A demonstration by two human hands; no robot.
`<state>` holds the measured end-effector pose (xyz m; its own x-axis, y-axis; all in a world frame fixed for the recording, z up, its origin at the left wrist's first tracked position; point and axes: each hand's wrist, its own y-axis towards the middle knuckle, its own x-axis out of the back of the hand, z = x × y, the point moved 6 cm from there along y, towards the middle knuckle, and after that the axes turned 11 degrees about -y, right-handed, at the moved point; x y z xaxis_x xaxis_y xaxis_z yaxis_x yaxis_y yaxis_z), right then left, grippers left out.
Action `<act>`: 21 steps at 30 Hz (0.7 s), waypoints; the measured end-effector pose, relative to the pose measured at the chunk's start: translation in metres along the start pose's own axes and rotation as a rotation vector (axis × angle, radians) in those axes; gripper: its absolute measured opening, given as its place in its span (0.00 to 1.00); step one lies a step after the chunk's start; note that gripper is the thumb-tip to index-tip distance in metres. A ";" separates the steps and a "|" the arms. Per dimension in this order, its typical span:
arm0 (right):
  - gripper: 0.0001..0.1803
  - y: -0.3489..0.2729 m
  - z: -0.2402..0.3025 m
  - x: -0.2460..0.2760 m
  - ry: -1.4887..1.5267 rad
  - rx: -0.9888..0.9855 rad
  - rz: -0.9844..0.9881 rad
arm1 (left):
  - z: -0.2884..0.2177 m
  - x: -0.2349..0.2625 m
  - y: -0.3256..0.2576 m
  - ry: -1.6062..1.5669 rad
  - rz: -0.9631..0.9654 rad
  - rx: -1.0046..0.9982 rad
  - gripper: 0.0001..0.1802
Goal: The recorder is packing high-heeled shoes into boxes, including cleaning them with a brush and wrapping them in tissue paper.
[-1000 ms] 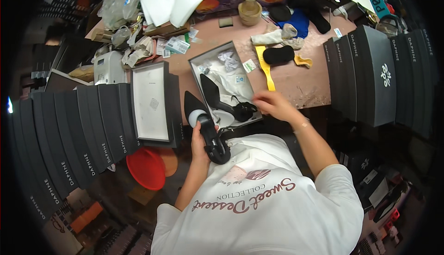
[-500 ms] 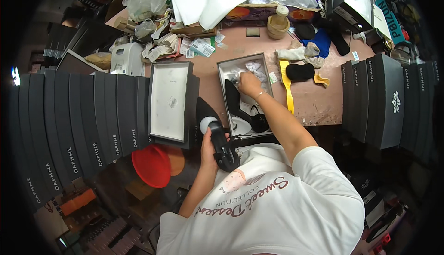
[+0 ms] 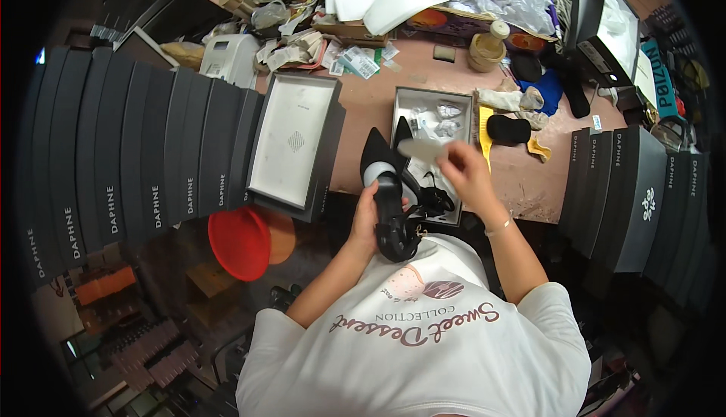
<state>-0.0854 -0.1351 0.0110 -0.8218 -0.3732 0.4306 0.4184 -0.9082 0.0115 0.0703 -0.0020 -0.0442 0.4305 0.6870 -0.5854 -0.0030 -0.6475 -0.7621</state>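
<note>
My left hand (image 3: pixel 365 219) is wrapped round a black pointed-toe shoe (image 3: pixel 391 217) with ankle straps; something rounded and white shows in its opening. Between the thumb and fingers of my right hand (image 3: pixel 467 175) is a thin whitish piece (image 3: pixel 422 150), smeared by motion, just above an open shoebox (image 3: pixel 470 114). Inside the box lie a second black shoe (image 3: pixel 404 131), partly hidden by the first, a bundle of black straps (image 3: pixel 436 199), and crumpled clear wrapping with small packets (image 3: pixel 448 120).
Stacked dark shoeboxes (image 3: pixel 162 137) line the left, beside an upturned pale-lined lid (image 3: pixel 295 126). More boxes (image 3: pixel 635 190) stand at right. A yellow-handled brush (image 3: pixel 485 133), black pad (image 3: pixel 508 130), cloths and glue bottle (image 3: pixel 488 46) lie beyond. A red stool (image 3: pixel 239 243) is lower left.
My right hand has come out of the box toward me, now with the whitish piece in it. The view has shifted, and my left hand still holds the shoe.
</note>
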 end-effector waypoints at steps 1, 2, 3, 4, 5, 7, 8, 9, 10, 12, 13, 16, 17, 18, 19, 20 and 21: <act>0.07 -0.015 0.021 -0.005 -0.072 0.147 0.036 | 0.001 -0.004 -0.002 0.004 0.032 0.001 0.26; 0.07 -0.028 0.035 -0.016 -0.251 0.296 0.096 | 0.002 -0.006 -0.001 -0.022 0.070 -0.020 0.25; 0.08 -0.040 0.047 -0.028 -0.430 0.447 0.154 | 0.003 -0.008 -0.002 -0.047 0.108 -0.042 0.25; 0.08 -0.048 0.049 -0.040 -0.455 0.528 0.214 | 0.006 -0.003 0.001 -0.075 0.111 -0.042 0.24; 0.08 -0.057 0.047 -0.055 -0.477 0.606 0.272 | 0.009 0.004 0.003 -0.100 0.111 -0.040 0.23; 0.07 -0.062 0.047 -0.068 -0.524 0.669 0.247 | 0.010 0.010 0.001 -0.035 0.094 -0.046 0.22; 0.06 -0.059 0.048 -0.070 -0.539 0.674 0.233 | 0.011 0.008 -0.003 -0.050 0.066 -0.044 0.23; 0.06 -0.056 0.048 -0.072 -0.555 0.678 0.218 | 0.012 0.005 -0.007 -0.064 0.039 -0.041 0.23; 0.05 -0.050 0.050 -0.076 -0.597 0.657 0.196 | 0.012 -0.001 -0.011 -0.078 0.019 -0.051 0.25; 0.05 -0.038 0.041 -0.090 -0.622 0.586 0.175 | 0.015 0.003 -0.006 -0.071 0.013 -0.057 0.26; 0.05 -0.033 0.042 -0.093 -0.634 0.567 0.182 | 0.014 0.004 -0.005 -0.065 0.012 -0.056 0.26; 0.04 -0.046 0.061 -0.071 -0.482 0.571 0.160 | 0.015 0.001 -0.013 -0.044 0.073 -0.041 0.26; 0.04 -0.046 0.064 -0.062 -0.436 0.552 0.173 | 0.011 -0.005 -0.013 -0.027 0.089 -0.093 0.26; 0.05 -0.046 0.059 -0.062 -0.341 0.518 0.193 | 0.011 -0.010 -0.016 -0.082 0.102 -0.047 0.26; 0.06 -0.042 0.054 -0.064 -0.243 0.498 0.214 | 0.009 -0.013 -0.016 -0.082 0.108 -0.026 0.28; 0.07 -0.039 0.051 -0.064 -0.145 0.478 0.236 | 0.012 -0.013 -0.016 -0.088 0.126 0.010 0.28; 0.07 -0.038 0.044 -0.063 -0.126 0.410 0.355 | 0.015 -0.012 -0.015 -0.094 0.144 0.047 0.29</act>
<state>-0.0322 -0.0683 0.0232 -0.5607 -0.5945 0.5764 0.7983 -0.5730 0.1857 0.0518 0.0048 -0.0302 0.3365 0.6173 -0.7112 -0.1014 -0.7271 -0.6790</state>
